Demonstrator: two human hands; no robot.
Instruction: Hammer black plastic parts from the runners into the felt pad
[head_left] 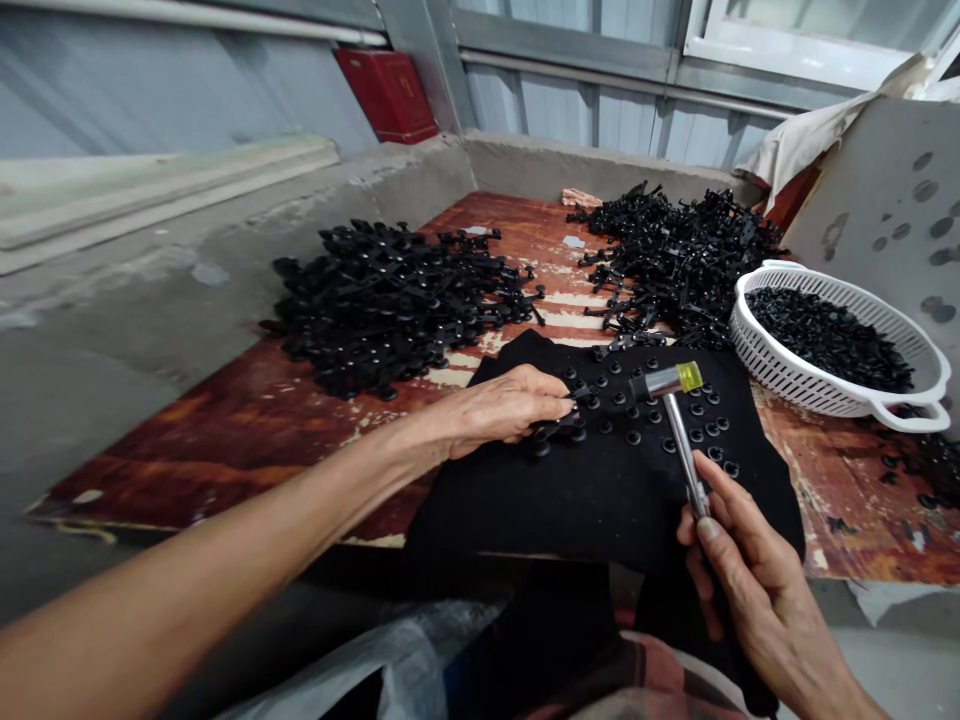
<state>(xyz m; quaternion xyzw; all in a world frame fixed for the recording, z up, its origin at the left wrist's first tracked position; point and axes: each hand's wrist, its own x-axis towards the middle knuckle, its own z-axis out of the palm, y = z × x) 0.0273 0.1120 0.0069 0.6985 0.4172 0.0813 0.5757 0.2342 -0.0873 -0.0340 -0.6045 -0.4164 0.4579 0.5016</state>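
My right hand (750, 560) is closed round the shaft of a small mallet (684, 450). Its head, with a yellow plastic face at one end and a dark one at the other, hovers over a black cloth (480, 510). Several small round black caps (634, 437) stand in rows on that cloth. At the left of the rows, my left hand (517, 400) pinches a black plastic part (559, 428) with round ends, just above or on the caps; whether it touches them is hard to see.
A pile of black parts (397, 300) lies on the worn red-brown board (262, 440) at left. Another heap (682, 250) sits at the back right. A white basket (840, 395) of small black pieces stands on the right. A red box (388, 95) rests at the back wall.
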